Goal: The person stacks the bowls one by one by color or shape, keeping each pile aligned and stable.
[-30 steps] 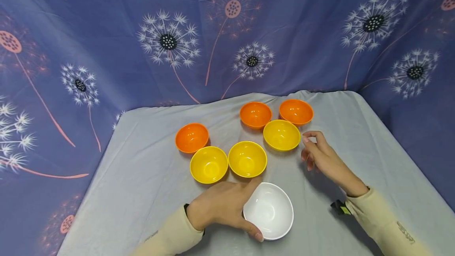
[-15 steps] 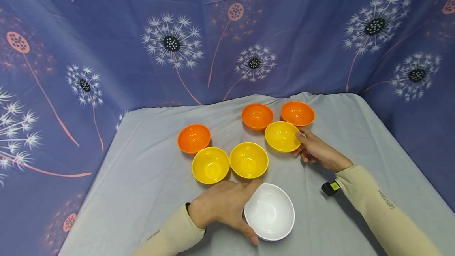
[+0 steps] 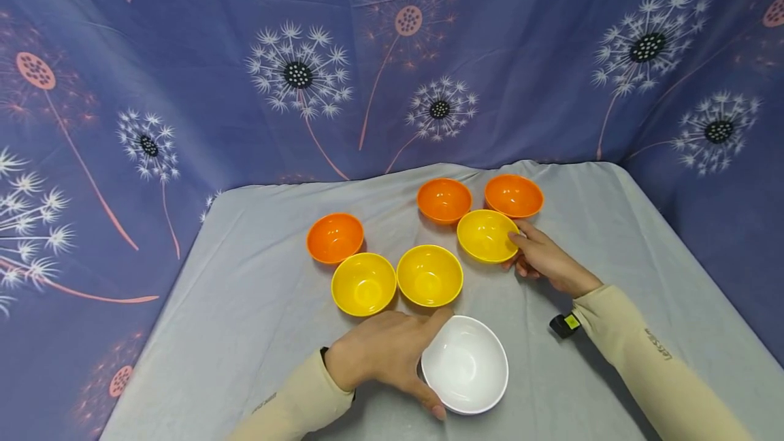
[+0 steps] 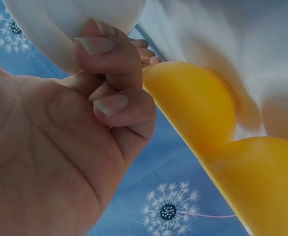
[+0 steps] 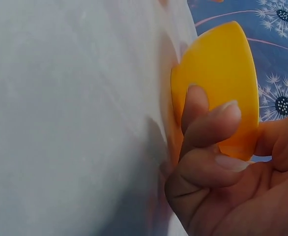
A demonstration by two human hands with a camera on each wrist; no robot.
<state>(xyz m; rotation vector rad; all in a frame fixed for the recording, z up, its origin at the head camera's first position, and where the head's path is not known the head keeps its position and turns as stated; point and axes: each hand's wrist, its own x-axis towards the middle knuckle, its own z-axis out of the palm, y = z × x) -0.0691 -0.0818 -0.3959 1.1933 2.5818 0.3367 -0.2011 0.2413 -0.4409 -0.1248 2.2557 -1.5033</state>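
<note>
My left hand (image 3: 382, 352) holds a white bowl (image 3: 470, 366) by its left side, thumb near the front and index finger near the back of the rim. In the left wrist view its fingers curl beside the white bowl's outer wall (image 4: 50, 34). My right hand (image 3: 554, 260) grips the right-most yellow bowl (image 3: 485, 235) at its right edge, the thumb over the rim. Seen from the right wrist, the other fingers bend against the outside of this yellow bowl (image 5: 217, 69), whose base is close to the cloth.
Two more yellow bowls (image 3: 364, 284) stand side by side behind the left hand. An orange bowl (image 3: 335, 238) sits behind them at the left. Two other orange bowls (image 3: 444, 201) are behind the gripped yellow one. Grey cloth (image 3: 245, 346) covers the table; a dandelion-print curtain (image 3: 367, 73) hangs behind.
My right hand has moved left from beside the right-most yellow bowl and now grips its rim. The left hand stays at the white bowl, and the view has shifted slightly.
</note>
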